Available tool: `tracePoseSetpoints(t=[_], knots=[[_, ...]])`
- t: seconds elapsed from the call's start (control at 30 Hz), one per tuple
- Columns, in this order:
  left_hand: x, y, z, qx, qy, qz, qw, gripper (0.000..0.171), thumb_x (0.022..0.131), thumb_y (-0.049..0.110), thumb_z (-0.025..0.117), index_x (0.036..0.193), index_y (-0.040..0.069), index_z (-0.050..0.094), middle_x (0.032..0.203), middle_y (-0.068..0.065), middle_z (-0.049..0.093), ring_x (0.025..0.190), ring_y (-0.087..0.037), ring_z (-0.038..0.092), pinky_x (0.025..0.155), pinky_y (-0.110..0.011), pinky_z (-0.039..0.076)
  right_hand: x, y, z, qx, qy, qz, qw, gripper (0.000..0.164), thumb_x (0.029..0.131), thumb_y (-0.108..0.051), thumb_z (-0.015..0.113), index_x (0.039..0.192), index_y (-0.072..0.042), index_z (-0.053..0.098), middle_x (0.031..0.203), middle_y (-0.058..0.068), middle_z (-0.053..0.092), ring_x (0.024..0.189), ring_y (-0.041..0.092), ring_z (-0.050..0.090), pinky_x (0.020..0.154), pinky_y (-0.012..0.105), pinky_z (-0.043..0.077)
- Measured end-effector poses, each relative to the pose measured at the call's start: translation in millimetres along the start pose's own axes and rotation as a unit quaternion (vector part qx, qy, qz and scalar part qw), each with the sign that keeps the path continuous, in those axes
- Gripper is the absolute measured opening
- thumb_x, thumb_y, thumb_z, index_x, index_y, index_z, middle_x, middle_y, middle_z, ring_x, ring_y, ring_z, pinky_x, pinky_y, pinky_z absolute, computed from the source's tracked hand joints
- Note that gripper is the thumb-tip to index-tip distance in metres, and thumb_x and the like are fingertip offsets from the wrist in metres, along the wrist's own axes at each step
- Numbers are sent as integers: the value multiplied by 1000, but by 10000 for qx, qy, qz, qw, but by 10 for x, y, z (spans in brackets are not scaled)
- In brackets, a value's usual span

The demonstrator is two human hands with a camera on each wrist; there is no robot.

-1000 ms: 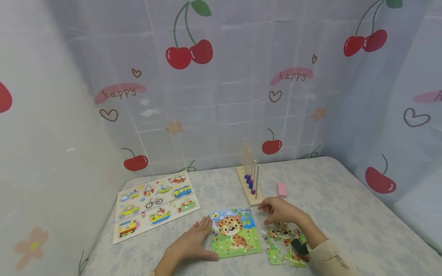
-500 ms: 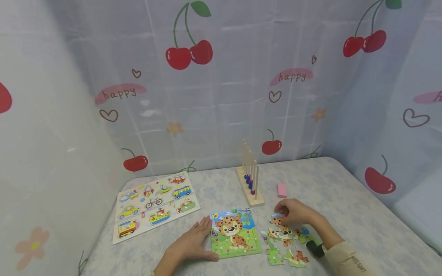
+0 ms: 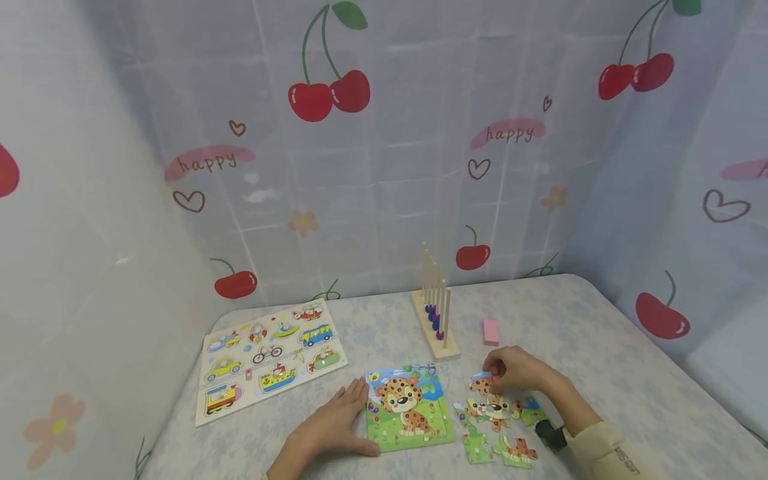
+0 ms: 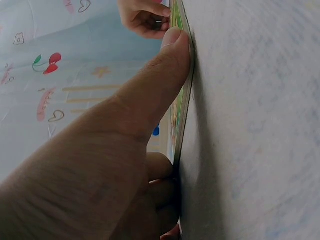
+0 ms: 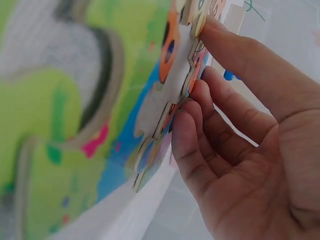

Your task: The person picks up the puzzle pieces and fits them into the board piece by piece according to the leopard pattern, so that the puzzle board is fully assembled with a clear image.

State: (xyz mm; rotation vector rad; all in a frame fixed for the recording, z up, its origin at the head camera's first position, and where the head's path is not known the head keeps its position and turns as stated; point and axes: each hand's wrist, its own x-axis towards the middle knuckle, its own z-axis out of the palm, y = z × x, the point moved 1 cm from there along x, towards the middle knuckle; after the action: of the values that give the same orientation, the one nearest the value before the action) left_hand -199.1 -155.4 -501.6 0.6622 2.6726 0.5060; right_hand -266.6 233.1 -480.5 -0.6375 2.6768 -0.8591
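My left hand (image 3: 337,420) lies along the left side of a square leopard picture board (image 3: 411,407), its thumb at the board's near left corner. In the left wrist view the thumb (image 4: 160,75) presses on the board's edge. To the right, my right hand (image 3: 519,370) pinches a spotted jigsaw piece (image 3: 481,383) at the far side of several loose jigsaw pieces (image 3: 476,445). In the right wrist view, thumb and bent fingertips (image 5: 185,125) stand at the pieces' edges. These pieces show leopard spots, green grass and blue.
A vehicle peg puzzle (image 3: 270,360) lies at the left. Behind the leopard board stands a wooden peg rack (image 3: 435,327) with purple and blue beads. A pink block (image 3: 490,331) lies beyond my right hand. A cherry-print curtain (image 3: 384,167) encloses the table.
My right hand has moved right, from beside the leopard board's far right corner to the spotted piece, uncovering several pieces. The left hand has stayed in place.
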Motion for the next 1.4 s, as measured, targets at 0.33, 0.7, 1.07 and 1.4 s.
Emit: tracePoseSetpoints(t=[0.33, 0.7, 1.07, 1.4], knots=[[-16, 14, -17, 94, 26, 72, 9999, 118, 72, 73, 67, 155, 3, 20, 164, -13, 13, 152, -29, 14, 123, -51, 20, -9, -22, 12, -358, 188, -207, 9990, 25, 77, -16, 80, 96, -8, 67, 74, -6, 57, 62, 4, 47, 54, 22, 41], [-17, 29, -37, 103, 62, 105, 9999, 117, 73, 71, 68, 155, 2, 20, 164, -14, 15, 152, -29, 16, 122, -51, 21, 30, -19, -33, -396, 528, -332, 9973, 26, 76, -22, 82, 94, -8, 71, 75, -6, 59, 64, 3, 47, 55, 20, 43], [-12, 16, -29, 76, 81, 111, 9999, 117, 72, 71, 69, 154, 2, 21, 164, -14, 14, 152, -30, 15, 123, -51, 20, 79, -125, -20, -198, 643, -151, 9976, 29, 75, -25, 83, 93, -7, 71, 74, -6, 59, 64, 4, 50, 54, 19, 44], [-23, 19, 0, 140, 77, 160, 9997, 117, 72, 71, 68, 154, 1, 22, 163, -15, 15, 152, -30, 15, 123, -51, 20, 111, -412, 81, -347, 698, -476, 9958, 24, 75, -19, 82, 91, -6, 71, 68, -8, 57, 59, 2, 45, 52, 19, 42]])
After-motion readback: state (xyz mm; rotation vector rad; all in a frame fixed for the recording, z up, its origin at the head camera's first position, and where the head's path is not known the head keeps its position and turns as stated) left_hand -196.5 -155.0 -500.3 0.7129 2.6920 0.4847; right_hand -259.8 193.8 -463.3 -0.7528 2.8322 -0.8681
